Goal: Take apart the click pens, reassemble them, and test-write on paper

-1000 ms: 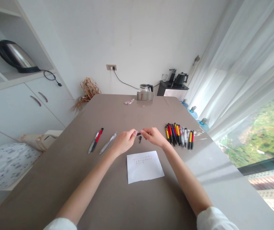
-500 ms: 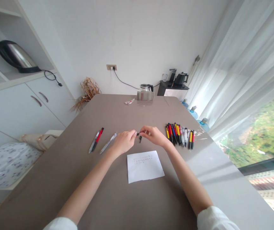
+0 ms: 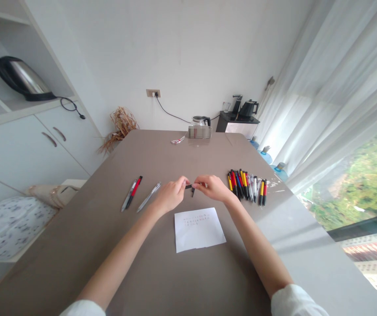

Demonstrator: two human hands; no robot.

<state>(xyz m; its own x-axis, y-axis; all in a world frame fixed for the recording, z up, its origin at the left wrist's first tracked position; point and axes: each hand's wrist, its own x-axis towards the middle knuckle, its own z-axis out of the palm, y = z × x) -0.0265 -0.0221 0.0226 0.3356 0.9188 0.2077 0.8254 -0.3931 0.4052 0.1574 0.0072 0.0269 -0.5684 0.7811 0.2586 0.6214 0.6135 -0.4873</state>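
Both of my hands meet over the middle of the brown table [image 3: 162, 272]. My left hand [image 3: 171, 194] and my right hand [image 3: 213, 188] each pinch an end of a small black pen [image 3: 190, 186] held between them. A small black pen part [image 3: 192, 191] lies on the table just under the fingers. A white sheet of paper [image 3: 199, 228] with a few written lines sits in front of my hands. A row of several red, yellow, blue and black pens [image 3: 246, 185] lies to the right of my right hand.
Three pens lie left of my left hand: a red-and-black pen [image 3: 134, 191], a grey pen [image 3: 128, 195] and a clear pen [image 3: 149, 197]. A glass kettle [image 3: 201, 120] and a small wrapper [image 3: 177, 140] stand at the table's far end. Curtains hang along the right.
My hands have stayed in place, with the fingertips drawing slightly closer together around the small black pen.
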